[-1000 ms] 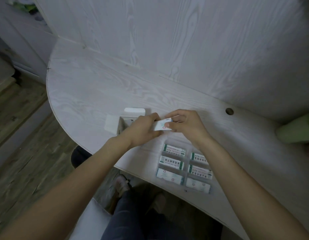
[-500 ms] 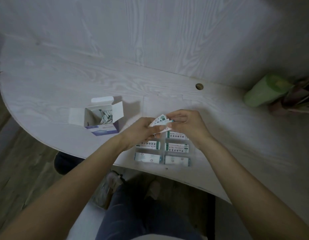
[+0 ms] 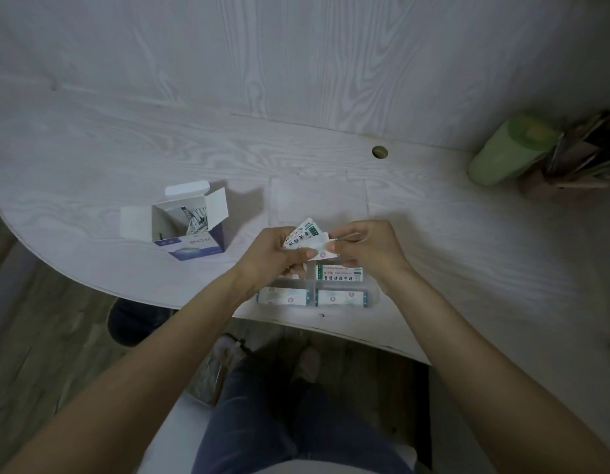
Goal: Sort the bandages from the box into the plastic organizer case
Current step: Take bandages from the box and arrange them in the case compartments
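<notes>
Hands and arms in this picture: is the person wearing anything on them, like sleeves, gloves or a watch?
No. The left hand and the right hand are bare, with no gloves, and no rings that show. Both forearms are bare as far as the picture's bottom edge: no sleeves, watch or bracelet in view. The only clothing seen is blue jeans lower down.

Both bare forearms reaching forward, left hand [image 3: 274, 254] and right hand [image 3: 366, 249] meeting — each grip pinched closed, fingertips nearly touching
</notes>
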A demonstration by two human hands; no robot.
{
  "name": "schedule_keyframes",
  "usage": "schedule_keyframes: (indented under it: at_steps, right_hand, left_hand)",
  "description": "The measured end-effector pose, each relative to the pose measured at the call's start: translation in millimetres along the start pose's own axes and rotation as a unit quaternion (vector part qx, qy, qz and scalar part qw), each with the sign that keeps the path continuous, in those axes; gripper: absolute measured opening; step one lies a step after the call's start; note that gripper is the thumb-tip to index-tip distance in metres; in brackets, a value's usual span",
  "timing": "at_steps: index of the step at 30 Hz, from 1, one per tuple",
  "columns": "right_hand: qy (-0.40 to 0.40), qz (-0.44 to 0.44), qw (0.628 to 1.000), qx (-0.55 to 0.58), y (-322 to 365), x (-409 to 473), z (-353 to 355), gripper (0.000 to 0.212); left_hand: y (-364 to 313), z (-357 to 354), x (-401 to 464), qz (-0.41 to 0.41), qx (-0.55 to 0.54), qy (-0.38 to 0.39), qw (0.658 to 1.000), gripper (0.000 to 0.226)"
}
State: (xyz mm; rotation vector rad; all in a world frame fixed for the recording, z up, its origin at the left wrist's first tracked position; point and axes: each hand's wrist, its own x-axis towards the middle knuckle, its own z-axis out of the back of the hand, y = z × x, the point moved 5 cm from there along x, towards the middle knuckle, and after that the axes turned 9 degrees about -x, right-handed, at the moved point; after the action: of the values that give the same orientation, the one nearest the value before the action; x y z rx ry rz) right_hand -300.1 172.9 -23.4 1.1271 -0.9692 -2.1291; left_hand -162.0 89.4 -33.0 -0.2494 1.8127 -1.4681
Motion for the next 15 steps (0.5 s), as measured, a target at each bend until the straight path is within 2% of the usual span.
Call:
schedule_keyframes:
  at_steps: [3,8,15]
  right_hand:
    - [-0.004,-0.005,1.0,0.014,-4.5,-1.9,1.1,0.015]
    - [-0.009,0.006,1.0,0.018,-6.5,-3.7,3.1,0.016]
    - [-0.011,-0.031,0.999,-0.04,-40.9,-16.5,24.3,0.019]
  left_hand:
    - [3.4,-0.9,-0.6,0.005,-0.051,0.007,0.999,0.023]
    - [9.7,-2.9,-1.2,0.016,-0.114,-0.006,0.993,0.019]
    - [15.9,3.4,2.8,0.036,-0.111,-0.046,0.992,0.028]
